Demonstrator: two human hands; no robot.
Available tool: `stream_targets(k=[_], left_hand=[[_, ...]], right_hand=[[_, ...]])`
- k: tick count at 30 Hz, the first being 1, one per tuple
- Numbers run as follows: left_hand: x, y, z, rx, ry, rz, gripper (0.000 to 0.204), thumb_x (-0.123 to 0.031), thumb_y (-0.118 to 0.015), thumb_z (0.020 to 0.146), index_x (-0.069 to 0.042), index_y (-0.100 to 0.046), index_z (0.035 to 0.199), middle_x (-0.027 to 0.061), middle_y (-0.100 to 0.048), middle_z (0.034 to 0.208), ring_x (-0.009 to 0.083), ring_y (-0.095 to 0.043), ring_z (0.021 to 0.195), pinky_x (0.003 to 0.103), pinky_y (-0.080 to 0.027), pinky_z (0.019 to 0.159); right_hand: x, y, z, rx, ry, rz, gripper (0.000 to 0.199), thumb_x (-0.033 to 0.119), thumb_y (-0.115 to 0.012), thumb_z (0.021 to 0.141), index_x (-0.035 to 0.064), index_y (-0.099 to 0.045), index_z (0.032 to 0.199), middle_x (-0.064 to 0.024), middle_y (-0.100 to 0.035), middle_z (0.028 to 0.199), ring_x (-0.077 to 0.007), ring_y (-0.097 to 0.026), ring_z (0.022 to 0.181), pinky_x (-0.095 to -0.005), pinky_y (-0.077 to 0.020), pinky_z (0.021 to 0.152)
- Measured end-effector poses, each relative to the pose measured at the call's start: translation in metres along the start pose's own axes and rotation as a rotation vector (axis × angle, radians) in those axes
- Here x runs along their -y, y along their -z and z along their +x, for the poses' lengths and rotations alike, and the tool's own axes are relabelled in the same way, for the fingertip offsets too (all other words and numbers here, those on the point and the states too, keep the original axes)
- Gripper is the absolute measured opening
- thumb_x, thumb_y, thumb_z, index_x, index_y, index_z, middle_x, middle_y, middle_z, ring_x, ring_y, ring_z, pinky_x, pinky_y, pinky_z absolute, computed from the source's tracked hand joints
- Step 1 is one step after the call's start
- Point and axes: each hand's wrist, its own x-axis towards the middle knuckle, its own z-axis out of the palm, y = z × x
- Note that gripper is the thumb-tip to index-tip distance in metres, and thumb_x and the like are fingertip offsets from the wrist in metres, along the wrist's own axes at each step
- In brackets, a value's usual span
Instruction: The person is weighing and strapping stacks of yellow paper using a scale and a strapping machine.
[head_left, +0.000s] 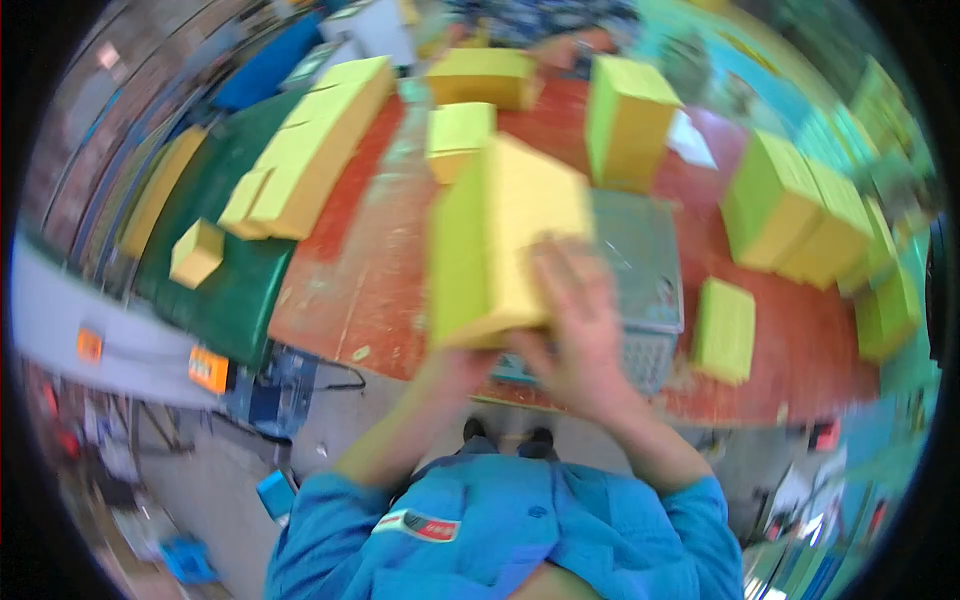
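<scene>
A tall stack of yellow paper [525,220], smeared by motion, is tilted in front of me above the red table. My right hand [580,315] presses on its right side, thumb near the lower edge. Under the lower left end is my left hand [456,370], gripping it, with most of its fingers hidden. Just right of the stack, partly covered, sits a grey weighing scale [640,265] with a keypad on its near side. A small yellow bundle [460,130] shows beyond the held stack, and another [725,330] lies right of the scale.
The red table [340,300] carries a tall yellow stack [630,120] behind the scale and several more at the right [795,205]. A long row of yellow stacks [320,140] and one small block [197,253] lie on the green surface [235,290]. Another person's hand [570,50] is at the far side.
</scene>
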Motion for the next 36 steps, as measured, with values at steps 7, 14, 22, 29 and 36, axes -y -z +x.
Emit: stream_targets(k=[7,14,22,29,36], left_hand=[[0.081,-0.029,0.078,-0.216,0.214,-0.644,0.048,-0.041,-0.042,0.101,-0.009,-0.044,0.137,0.011,-0.054,0.132,0.0276,-0.056,0.119,0.045,-0.051,0.097],[0.019,0.062,-0.024,0.15,0.945,-0.524,0.051,-0.044,-0.046,0.099,-0.001,-0.056,0.125,0.0162,-0.061,0.121,0.0261,-0.059,0.115,0.042,-0.047,0.099],[-0.342,0.373,0.057,-0.935,-0.5,1.582,0.046,-0.039,-0.062,0.088,0.002,-0.064,0.11,0.0177,-0.069,0.102,0.028,-0.066,0.096,0.038,-0.049,0.083],[-0.433,0.489,0.124,-0.79,0.197,1.495,0.061,-0.055,-0.067,0.082,-0.003,-0.065,0.113,0.0074,-0.065,0.097,0.0155,-0.062,0.081,0.031,-0.051,0.07],[-0.396,0.474,0.145,-0.541,0.131,1.582,0.064,-0.05,-0.07,0.081,-0.004,-0.059,0.124,0.0087,-0.066,0.112,0.0159,-0.062,0.098,0.033,-0.047,0.085]], right_hand=[[-0.052,0.037,0.046,0.143,-0.117,-0.253,0.061,0.007,-0.07,0.074,0.0035,-0.052,0.131,-0.0183,-0.052,0.134,-0.0384,-0.046,0.126,-0.0452,-0.0373,0.106],[-0.03,0.014,0.029,0.262,-0.159,-0.316,0.067,-0.002,-0.071,0.068,0.0045,-0.052,0.132,-0.0176,-0.047,0.141,-0.0385,-0.038,0.135,-0.0479,-0.0315,0.11],[0.051,-0.001,0.04,0.076,-0.223,-0.444,0.066,-0.005,-0.065,0.065,0.0022,-0.052,0.13,-0.0202,-0.047,0.14,-0.0413,-0.037,0.136,-0.0534,-0.0266,0.112],[0.103,-0.076,0.038,0.201,-0.4,-0.01,0.045,0.0,-0.059,0.069,-0.0039,-0.061,0.114,-0.0219,-0.059,0.122,-0.0373,-0.053,0.12,-0.0463,-0.0386,0.105],[0.103,-0.104,0.024,0.273,-0.43,0.06,0.047,-0.005,-0.065,0.067,-0.0011,-0.061,0.114,-0.0198,-0.061,0.12,-0.0364,-0.058,0.115,-0.0428,-0.0454,0.099]])
